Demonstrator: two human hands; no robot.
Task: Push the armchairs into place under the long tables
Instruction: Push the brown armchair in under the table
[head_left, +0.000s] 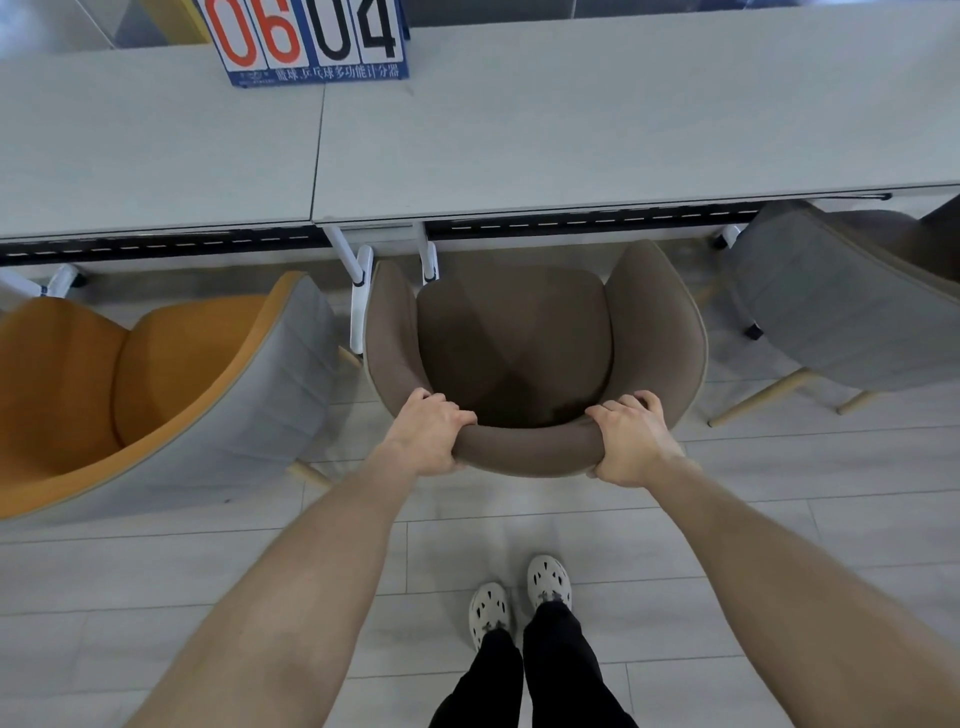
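Note:
A brown armchair (514, 338) stands in front of me, facing the long pale grey table (571, 130). Its arm tips sit just at the table's front edge, with the seat out in the open. My left hand (434, 434) grips the left part of the curved backrest top, fingers curled over the rim. My right hand (631, 439) grips the right part of the same backrest in the same way.
An orange-and-grey armchair (156, 384) stands at the left, turned at an angle. A grey armchair (831, 312) sits at the right, partly under the table. White table legs (361, 280) are beside the brown chair's left arm. A scoreboard (306, 41) is on the tabletop. My feet (519, 597) stand on pale plank floor.

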